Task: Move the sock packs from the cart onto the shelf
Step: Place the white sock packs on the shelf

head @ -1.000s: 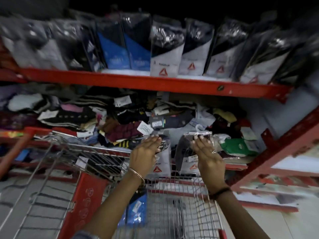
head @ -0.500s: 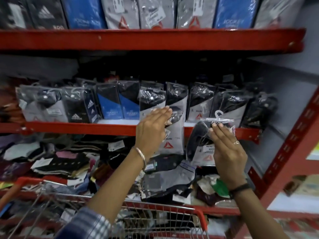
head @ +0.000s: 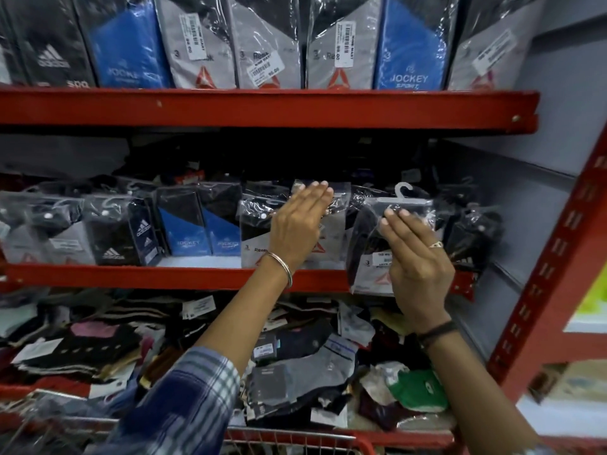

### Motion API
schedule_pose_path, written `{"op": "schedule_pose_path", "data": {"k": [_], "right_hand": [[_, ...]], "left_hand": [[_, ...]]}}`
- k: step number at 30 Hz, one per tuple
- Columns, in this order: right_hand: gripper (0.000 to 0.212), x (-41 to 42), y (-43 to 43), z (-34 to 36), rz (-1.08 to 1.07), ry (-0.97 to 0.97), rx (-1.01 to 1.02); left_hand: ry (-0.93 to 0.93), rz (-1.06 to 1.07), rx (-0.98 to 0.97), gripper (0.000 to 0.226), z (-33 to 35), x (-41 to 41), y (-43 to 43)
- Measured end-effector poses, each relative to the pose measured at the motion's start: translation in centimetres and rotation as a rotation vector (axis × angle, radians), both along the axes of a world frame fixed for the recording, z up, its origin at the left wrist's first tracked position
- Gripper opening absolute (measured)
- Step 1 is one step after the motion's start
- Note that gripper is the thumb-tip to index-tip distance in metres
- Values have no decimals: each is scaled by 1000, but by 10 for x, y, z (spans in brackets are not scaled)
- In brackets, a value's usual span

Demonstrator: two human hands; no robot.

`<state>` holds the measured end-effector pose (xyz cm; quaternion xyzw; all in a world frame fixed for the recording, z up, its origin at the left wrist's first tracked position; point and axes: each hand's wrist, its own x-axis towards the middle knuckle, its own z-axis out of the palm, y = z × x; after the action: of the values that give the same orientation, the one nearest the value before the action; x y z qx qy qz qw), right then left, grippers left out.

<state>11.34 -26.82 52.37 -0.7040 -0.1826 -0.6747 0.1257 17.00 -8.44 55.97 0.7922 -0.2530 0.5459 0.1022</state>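
My left hand [head: 297, 228] lies flat against a grey and black sock pack [head: 331, 224] that stands in the row on the middle red shelf [head: 184, 277]. It holds that pack by its upper part. My right hand [head: 415, 261] grips a second pack [head: 368, 257] with a white hanger hook. This pack hangs in front of the shelf's edge, to the right of the first, its bottom below the shelf lip. The cart's wire rim [head: 295, 438] shows at the bottom edge.
Upright packs fill the top shelf [head: 262, 106] and the left of the middle shelf. Loose socks with tags [head: 295, 372] are heaped on the lower shelf. A red slotted upright [head: 551, 264] and a grey side wall close off the right.
Both hands rose from the cart to the middle shelf with their packs. The left pack now stands in the row; the right pack is closer to the shelf's edge.
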Motion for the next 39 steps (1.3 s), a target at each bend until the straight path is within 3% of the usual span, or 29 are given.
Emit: {"op": "schedule_pose_path", "data": {"k": [11,21,32,39], "right_hand": [[31,68,11,-8,24,-10,-13],[32,103,20,-16,53,36,25],[35,71,30,-27,-48,322,-19],[26,-6,69,-70,92,428,-43]], "left_hand": [[71,42,20,51,-29,11,1],[167,76,16,62,-39,24,0],[226,24,-10,50,-47,9,-2],[239,-98,-138,31,-94,-57,29]]}}
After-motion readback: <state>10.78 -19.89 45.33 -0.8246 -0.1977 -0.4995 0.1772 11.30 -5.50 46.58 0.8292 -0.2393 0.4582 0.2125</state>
